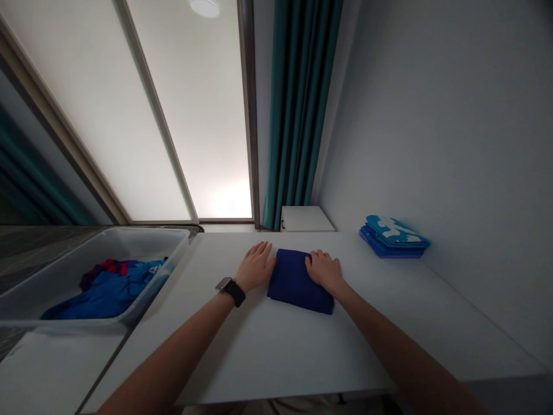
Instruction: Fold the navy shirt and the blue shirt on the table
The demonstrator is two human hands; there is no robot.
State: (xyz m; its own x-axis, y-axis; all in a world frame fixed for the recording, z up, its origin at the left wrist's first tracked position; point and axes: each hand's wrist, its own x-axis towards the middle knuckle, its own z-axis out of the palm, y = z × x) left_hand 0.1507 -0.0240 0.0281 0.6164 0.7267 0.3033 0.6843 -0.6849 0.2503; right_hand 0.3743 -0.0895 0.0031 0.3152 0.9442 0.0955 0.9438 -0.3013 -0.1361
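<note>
A dark blue folded cloth (296, 282) lies flat on the white table (250, 357) in front of me, its kind of garment not clear. My right hand (325, 270) rests on its upper right part, fingers stretched out. Just left of the cloth is my left hand (254, 267), fingers extended, palm down at the table, the thumb reaching the cloth's left edge. A watch with a black band (232, 290) is on my left wrist. Neither hand is closed around anything.
A stack of folded blue fabric (393, 237) sits at the right by the wall. On the left stands a translucent plastic bin (173, 245) with crumpled blue and red clothes (108, 291). Behind the table are a small white cabinet (306, 219) and a teal curtain (302, 109).
</note>
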